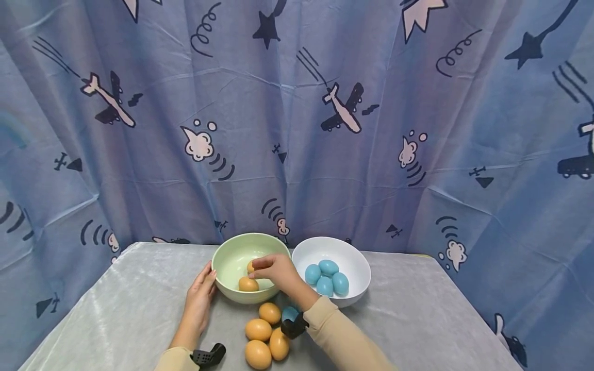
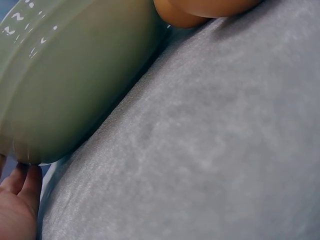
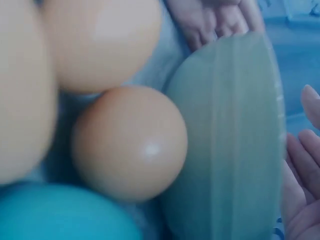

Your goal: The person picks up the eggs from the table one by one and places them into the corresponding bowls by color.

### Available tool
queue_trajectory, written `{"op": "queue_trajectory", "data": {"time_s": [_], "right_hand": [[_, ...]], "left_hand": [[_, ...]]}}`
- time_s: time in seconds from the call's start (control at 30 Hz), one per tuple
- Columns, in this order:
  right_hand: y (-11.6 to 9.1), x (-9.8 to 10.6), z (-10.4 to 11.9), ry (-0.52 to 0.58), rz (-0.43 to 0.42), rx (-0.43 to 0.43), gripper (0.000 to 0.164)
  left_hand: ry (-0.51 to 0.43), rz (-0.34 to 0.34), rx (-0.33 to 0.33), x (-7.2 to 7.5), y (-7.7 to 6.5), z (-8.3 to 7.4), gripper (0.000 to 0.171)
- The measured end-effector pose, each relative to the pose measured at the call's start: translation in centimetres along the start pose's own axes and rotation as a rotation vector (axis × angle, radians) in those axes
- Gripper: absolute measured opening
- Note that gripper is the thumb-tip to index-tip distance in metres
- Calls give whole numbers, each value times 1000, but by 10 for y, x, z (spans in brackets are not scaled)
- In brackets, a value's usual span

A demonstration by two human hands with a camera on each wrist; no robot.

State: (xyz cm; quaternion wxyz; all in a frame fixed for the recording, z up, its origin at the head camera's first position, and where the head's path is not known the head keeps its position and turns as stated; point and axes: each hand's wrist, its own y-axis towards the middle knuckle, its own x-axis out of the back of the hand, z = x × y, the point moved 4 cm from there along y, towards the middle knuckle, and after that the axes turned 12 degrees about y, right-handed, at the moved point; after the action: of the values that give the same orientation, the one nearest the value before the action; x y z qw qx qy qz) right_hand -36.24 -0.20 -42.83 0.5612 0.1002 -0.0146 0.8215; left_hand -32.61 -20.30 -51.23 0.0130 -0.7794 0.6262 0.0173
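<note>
My left hand rests its fingers against the left outer side of a light green bowl. Over that bowl hovers my right hand, thumb and fingers apart with a gap between them in the right wrist view. Inside the bowl lies an orange egg, just below the right fingertips. A second orange egg shows partly behind those fingers. In front of the bowl, several orange eggs are grouped on the table, with a blue egg partly hidden by the right wrist.
A white bowl holding several blue eggs stands right beside the green one. A pale grey cloth covers the table. Behind it hangs a blue patterned curtain. Each wrist carries a black camera strap.
</note>
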Motion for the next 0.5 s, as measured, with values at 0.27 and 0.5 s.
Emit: {"op": "queue_trajectory", "data": {"time_s": [0.27,0.5], "right_hand": [[-45,21,7,70,-11,-17,34],[-77,33,7,78,33,-32,36]], "left_hand": [[-1,-14,-27,0,0,1,63],[0,-4,-8,-1,-1,0,61]]}}
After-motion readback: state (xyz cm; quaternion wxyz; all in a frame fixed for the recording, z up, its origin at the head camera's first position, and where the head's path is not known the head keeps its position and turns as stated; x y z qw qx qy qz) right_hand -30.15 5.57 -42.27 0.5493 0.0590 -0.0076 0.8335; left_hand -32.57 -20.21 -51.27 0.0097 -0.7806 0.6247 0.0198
